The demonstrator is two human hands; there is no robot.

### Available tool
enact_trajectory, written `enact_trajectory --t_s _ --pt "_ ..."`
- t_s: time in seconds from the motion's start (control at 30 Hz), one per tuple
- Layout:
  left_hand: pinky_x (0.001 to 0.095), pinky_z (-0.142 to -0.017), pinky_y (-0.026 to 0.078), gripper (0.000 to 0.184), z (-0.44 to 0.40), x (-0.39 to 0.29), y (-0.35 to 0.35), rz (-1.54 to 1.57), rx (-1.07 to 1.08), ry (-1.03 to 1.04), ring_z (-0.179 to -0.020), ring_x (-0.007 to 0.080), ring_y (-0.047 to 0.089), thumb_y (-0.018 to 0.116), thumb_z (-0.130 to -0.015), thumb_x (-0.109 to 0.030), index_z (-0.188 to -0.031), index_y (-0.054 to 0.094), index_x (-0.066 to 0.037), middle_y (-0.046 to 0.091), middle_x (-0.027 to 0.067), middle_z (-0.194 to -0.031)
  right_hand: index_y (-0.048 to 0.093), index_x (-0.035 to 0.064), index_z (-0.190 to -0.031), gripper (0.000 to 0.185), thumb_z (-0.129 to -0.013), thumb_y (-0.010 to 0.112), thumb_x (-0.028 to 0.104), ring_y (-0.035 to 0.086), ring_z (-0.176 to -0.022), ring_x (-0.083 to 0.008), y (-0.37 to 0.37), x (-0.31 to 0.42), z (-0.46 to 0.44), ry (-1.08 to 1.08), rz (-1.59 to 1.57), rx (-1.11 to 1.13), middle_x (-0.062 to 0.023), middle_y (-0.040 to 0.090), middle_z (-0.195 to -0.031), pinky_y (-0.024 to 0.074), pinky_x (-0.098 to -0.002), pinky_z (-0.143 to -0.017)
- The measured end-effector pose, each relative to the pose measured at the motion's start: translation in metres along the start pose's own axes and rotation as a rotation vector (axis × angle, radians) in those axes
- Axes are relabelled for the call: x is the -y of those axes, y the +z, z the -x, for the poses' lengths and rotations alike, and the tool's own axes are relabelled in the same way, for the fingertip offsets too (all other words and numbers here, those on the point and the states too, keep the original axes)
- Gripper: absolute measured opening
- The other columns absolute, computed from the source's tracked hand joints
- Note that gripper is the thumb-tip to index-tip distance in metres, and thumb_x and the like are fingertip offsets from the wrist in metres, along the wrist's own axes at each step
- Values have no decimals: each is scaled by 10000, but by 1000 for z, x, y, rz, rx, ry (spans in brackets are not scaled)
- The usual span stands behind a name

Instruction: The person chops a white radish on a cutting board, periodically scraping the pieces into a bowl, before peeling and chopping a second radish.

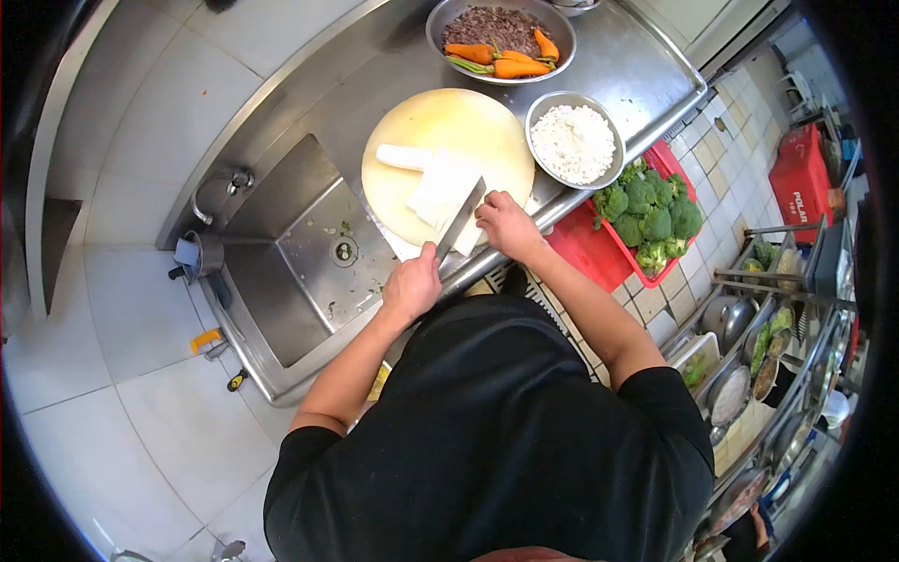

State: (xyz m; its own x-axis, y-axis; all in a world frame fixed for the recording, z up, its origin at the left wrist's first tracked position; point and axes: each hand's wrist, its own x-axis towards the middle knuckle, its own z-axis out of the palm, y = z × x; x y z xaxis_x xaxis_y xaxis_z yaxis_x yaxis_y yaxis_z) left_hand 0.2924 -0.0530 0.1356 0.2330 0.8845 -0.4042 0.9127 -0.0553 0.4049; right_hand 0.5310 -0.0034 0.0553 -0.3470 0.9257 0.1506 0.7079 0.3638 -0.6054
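My left hand (413, 283) is closed around the handle of a cleaver (461, 223), whose broad blade stands on edge against pale white food. My right hand (508, 227) has its fingers curled on a white slab (469, 238) beside the blade. On the round cutting board (506, 122) lie more white slabs (440, 190) and a thick white stick (403, 157). The exact kind of this white food I cannot make out. A steel bowl (536, 167) right of the board holds small white cubes (573, 143).
Behind the board, a metal bowl (434, 47) holds carrots (518, 68) and dark chopped food (496, 25). A steel sink (281, 234) with a tap (201, 208) lies left. Broccoli (655, 208) fills a red crate (690, 169) at right; shelves with bowls stand farther right.
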Motion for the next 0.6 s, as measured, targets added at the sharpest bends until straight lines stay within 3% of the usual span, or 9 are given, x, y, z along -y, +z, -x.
enact_trajectory --t_s 0.17,0.37,0.6 --pt "638 -769 523 221 -2 -6 0 -21 17 -42 -858 522 696 503 -1058 -227 -1204 507 -60 707 300 -841 715 88 -992 113 -882 707 114 579 -1136 -337 4 1 9 -109 -19 -115 -118 629 -1137 512 -432 -993" --pt "644 -774 517 201 -15 -10 -9 -51 25 -58 -867 530 692 507 -1060 -240 -1171 499 -72 712 301 -868 743 115 -969 109 -869 702 98 577 -1151 -332 0 -9 -3 9 -55 -52 -116 626 -1170 517 -424 -996" --pt "663 -767 505 206 -15 -13 -6 -24 -16 -21 -836 553 674 523 -1049 -213 -1173 498 -51 689 337 -834 748 119 -983 161 -834 692 92 586 -1152 -303 9 -19 -2 -76 13 -49 -86 630 -1146 524 -405 -992"
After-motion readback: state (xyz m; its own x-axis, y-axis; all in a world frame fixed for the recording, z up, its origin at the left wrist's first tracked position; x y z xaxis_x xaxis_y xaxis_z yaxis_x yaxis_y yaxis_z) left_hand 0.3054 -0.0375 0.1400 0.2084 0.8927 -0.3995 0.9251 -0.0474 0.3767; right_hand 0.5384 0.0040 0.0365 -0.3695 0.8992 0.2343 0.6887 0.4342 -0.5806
